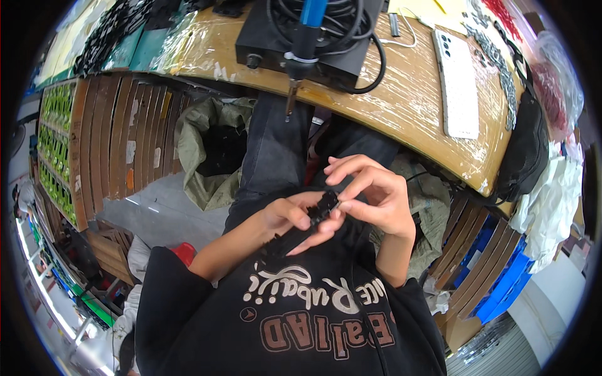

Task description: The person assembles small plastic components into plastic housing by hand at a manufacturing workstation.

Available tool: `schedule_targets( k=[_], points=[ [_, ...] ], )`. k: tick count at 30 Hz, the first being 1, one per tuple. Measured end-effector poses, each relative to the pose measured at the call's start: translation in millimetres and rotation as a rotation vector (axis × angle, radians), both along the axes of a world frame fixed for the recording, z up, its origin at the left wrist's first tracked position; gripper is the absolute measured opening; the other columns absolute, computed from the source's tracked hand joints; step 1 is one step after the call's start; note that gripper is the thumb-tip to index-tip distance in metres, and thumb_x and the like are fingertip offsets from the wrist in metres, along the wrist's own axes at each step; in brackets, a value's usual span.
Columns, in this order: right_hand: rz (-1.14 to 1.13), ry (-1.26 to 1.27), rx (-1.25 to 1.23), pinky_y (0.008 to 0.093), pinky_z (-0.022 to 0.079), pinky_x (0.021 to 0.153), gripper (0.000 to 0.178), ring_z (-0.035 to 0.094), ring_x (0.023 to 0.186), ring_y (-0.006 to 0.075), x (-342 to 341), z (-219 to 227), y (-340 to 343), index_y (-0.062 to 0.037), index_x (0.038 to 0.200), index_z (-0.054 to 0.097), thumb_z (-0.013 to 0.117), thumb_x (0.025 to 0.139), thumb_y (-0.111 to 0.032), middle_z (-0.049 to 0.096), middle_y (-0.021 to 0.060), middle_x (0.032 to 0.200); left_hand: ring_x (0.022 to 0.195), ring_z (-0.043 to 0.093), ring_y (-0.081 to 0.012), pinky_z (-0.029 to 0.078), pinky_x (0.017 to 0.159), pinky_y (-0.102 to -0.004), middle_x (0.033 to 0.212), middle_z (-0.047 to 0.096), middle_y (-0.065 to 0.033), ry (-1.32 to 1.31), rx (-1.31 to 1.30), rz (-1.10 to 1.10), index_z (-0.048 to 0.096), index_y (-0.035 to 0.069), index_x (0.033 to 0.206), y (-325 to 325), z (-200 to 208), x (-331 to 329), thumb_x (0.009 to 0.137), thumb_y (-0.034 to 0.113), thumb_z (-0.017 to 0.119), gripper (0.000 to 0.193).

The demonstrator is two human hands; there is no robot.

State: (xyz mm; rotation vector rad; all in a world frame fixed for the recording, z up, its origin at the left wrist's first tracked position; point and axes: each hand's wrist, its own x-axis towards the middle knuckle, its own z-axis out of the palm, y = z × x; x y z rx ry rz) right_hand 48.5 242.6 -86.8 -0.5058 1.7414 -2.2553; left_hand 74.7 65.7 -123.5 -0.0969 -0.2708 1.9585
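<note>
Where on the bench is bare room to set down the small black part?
Both hands, left hand and right hand, pinch the small black part. Free: wrapped bench between black box and white phone. Crowded: far edge, right end.

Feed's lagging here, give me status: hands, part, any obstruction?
Left hand and right hand both pinch the small black plastic part over the lap. Blue-handled soldering iron hangs off the bench edge, apart from the hands. Nothing blocking.
</note>
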Motion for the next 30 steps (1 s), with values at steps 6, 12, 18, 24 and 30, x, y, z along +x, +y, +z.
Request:
schedule_targets(
  k=[6, 12, 18, 24, 30],
  points=[
    [-0.205, -0.243, 0.134, 0.0285, 0.043, 0.084, 0.025, 0.053, 0.097, 0.0190, 0.1, -8.6, -19.9, 0.0039, 0.100, 0.053, 0.059, 0.075, 0.004, 0.052, 0.0133, 0.106, 0.069, 0.051, -0.0129, 0.045, 0.059, -0.0218, 0.084, 0.052, -0.0062, 0.519, -1.039, 0.409, 0.045, 0.002, 0.097, -11.2, 8.4, -13.1, 0.069, 0.008, 0.059, 0.031],
    [0.125, -0.732, 0.043, 0.0292, 0.052, 0.064, 0.044, 0.058, 0.079, 0.0179, 4.6, -0.2, -29.9, 0.0017, 0.118, 0.037, 0.056, 0.078, 0.003, 0.055, 0.0136, 0.093, 0.073, 0.051, -0.0067, 0.041, 0.067, -0.0202, 0.079, 0.054, -0.0013, 0.481, -1.391, 0.750, 0.048, 0.003, 0.089, -16.8, 4.5, -26.7, 0.072, 0.000, 0.056, 0.019],
    [0.084, -0.767, 0.008, 0.0292, 0.054, 0.054, 0.039, 0.059, 0.066, 0.0171, 9.1, 3.5, -42.5, 0.0042, 0.110, 0.040, 0.057, 0.076, 0.007, 0.057, 0.0118, 0.076, 0.071, 0.051, -0.0059, 0.042, 0.065, -0.0209, 0.076, 0.054, -0.0015, 0.638, -1.371, 0.740, 0.047, 0.003, 0.087, -17.7, 15.5, -33.2, 0.071, 0.001, 0.056, 0.018],
    [0.053, -0.727, 0.020, 0.0298, 0.054, 0.053, 0.038, 0.059, 0.064, 0.0173, 9.1, 6.4, -41.1, 0.0054, 0.109, 0.040, 0.057, 0.075, 0.008, 0.057, 0.0125, 0.074, 0.070, 0.049, -0.0053, 0.041, 0.063, -0.0203, 0.077, 0.052, -0.0011, 0.664, -1.368, 0.737, 0.047, 0.003, 0.088, -17.7, 14.0, -32.7, 0.071, 0.001, 0.055, 0.019],
    [0.049, -0.703, 0.021, 0.0293, 0.054, 0.052, 0.038, 0.059, 0.063, 0.0171, 9.2, 5.2, -40.4, 0.0059, 0.108, 0.040, 0.057, 0.075, 0.008, 0.057, 0.0122, 0.073, 0.066, 0.046, -0.0043, 0.039, 0.060, -0.0206, 0.072, 0.050, 0.0004, 0.604, -1.361, 0.760, 0.046, 0.003, 0.085, -13.5, 15.9, -33.7, 0.069, 0.001, 0.056, 0.018]
  ],
)
